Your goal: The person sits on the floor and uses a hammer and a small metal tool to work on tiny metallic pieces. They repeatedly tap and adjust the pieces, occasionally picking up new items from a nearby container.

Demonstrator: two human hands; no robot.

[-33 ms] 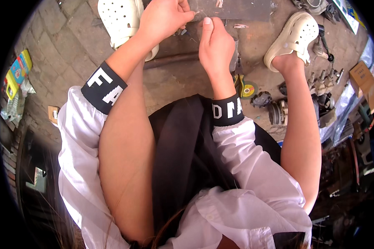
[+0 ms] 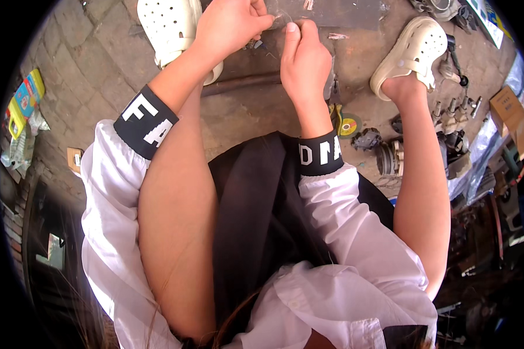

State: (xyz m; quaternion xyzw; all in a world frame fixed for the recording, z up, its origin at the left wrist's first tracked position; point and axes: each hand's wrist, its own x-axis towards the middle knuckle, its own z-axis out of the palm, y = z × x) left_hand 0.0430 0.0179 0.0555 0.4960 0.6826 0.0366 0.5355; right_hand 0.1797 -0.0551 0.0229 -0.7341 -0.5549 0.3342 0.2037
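Nothing has shifted since the earlier frame: both hands sit as before at the far edge of the scene.

The left hand [image 2: 230, 23] is curled, fingertips pinched on a thin wire-like piece [image 2: 276, 20] too small to identify; the right hand [image 2: 304, 58] is closed in a loose fist just beside it, thumb up against the same piece. They work above a dark metal plate [image 2: 343, 13], between two white clogs [image 2: 410, 52]. A grinding disc [image 2: 348, 125] lies near right.

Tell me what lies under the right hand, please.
Under the right hand lies a dark metal plate and a rusty pipe on the ground. Anything directly beneath the hand is hidden.
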